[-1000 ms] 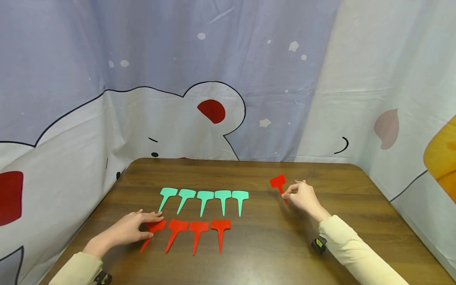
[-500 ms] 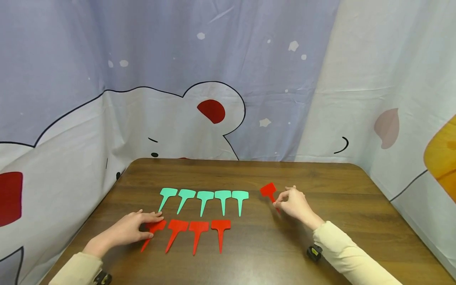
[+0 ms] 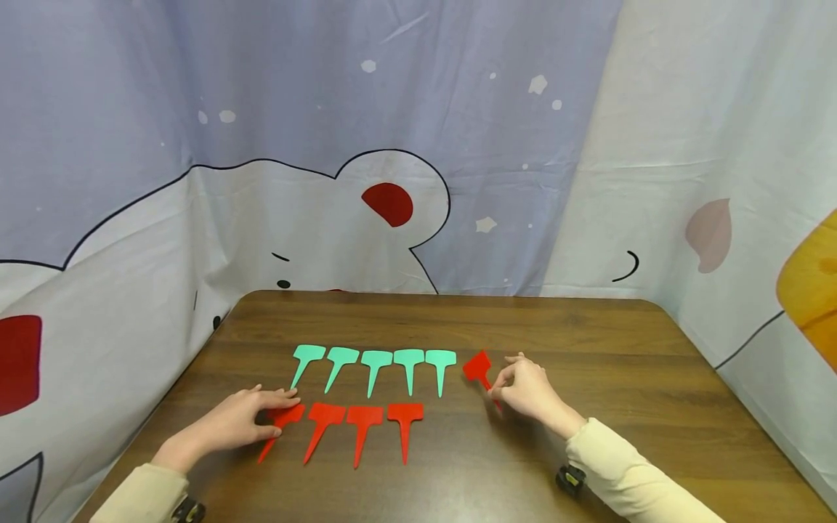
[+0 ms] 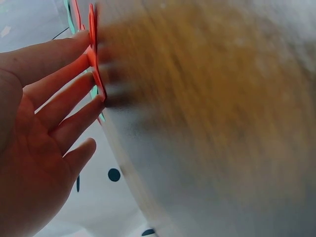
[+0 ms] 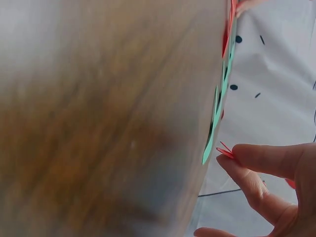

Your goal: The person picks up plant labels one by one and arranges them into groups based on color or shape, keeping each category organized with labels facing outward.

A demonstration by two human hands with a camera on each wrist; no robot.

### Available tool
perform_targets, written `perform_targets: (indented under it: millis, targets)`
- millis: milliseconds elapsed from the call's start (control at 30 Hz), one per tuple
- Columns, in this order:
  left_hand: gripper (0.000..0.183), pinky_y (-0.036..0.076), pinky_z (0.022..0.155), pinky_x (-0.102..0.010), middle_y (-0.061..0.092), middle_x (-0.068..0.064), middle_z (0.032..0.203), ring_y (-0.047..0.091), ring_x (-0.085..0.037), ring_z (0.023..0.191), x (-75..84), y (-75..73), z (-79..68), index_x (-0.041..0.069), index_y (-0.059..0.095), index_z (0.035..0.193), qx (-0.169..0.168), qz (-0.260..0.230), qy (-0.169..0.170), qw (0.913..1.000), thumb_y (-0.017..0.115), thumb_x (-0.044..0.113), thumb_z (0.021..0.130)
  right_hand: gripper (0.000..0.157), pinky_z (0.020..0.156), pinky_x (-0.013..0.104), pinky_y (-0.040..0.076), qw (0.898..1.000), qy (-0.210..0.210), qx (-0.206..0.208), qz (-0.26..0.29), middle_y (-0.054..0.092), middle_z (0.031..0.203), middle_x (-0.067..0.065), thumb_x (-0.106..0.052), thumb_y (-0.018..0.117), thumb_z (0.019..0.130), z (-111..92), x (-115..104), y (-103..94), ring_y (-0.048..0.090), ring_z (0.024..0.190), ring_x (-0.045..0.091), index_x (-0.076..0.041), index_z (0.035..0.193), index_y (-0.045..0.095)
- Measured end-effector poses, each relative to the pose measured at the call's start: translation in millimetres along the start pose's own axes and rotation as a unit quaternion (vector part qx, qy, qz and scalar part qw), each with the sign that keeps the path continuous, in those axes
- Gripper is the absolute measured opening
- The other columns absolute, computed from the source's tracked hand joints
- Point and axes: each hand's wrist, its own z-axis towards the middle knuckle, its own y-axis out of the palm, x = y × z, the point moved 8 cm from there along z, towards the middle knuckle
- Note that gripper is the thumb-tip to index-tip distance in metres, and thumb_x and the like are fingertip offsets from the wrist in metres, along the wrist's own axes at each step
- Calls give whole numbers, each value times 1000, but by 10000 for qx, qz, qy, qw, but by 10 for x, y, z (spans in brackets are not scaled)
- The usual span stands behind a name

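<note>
My right hand (image 3: 523, 386) pinches a red T-shaped plant label (image 3: 477, 367) by its stem between thumb and finger, its head pointing up and left. In the right wrist view only a thin red edge (image 5: 226, 152) of it shows past the fingertips. My left hand (image 3: 238, 418) rests at the left end of a row of red labels, its fairly straight fingers and thumb touching the leftmost red label (image 3: 288, 415). This label (image 4: 96, 59) lies under the fingertips in the left wrist view. Beside it lie the other red labels (image 3: 365, 416).
Behind the red row lies a row of several mint-green plant labels (image 3: 376, 361), heads away from me. Both rows are on a brown wooden table (image 3: 588, 330). A patterned curtain (image 3: 497, 145) hangs around the table's back and sides.
My right hand has moved left and toward me with the red plant label, bringing it close to the right end of the green row. The left hand has stayed in place.
</note>
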Motion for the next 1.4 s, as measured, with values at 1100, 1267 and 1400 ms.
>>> perform_targets:
  millis: [1100, 1267, 1400]
  targets:
    - [51, 30, 107, -58, 56, -9, 136, 52, -34, 124, -5, 11, 13, 12, 63, 127, -10, 22, -12, 10000, 75, 20, 79, 31, 99, 78, 17, 9980, 161, -550, -259, 63, 123, 15, -15, 78, 68, -269, -396, 365, 42, 131, 41, -19, 45, 59]
    - [51, 30, 108, -57, 56, -7, 137, 52, -33, 125, -15, 14, 5, 13, 63, 127, -39, -12, -66, 10000, 75, 20, 79, 32, 99, 79, 13, 9980, 142, -559, -239, 61, 125, 15, -16, 79, 70, -281, -440, 403, 40, 133, 42, -20, 46, 58]
    - [50, 30, 107, -58, 56, -8, 136, 53, -33, 124, -11, 5, 2, 12, 63, 126, 45, 18, -7, 10000, 75, 20, 78, 32, 99, 79, 14, 9977, 67, -553, -374, 62, 124, 14, -17, 79, 70, -292, -490, 422, 41, 131, 41, -21, 46, 59]
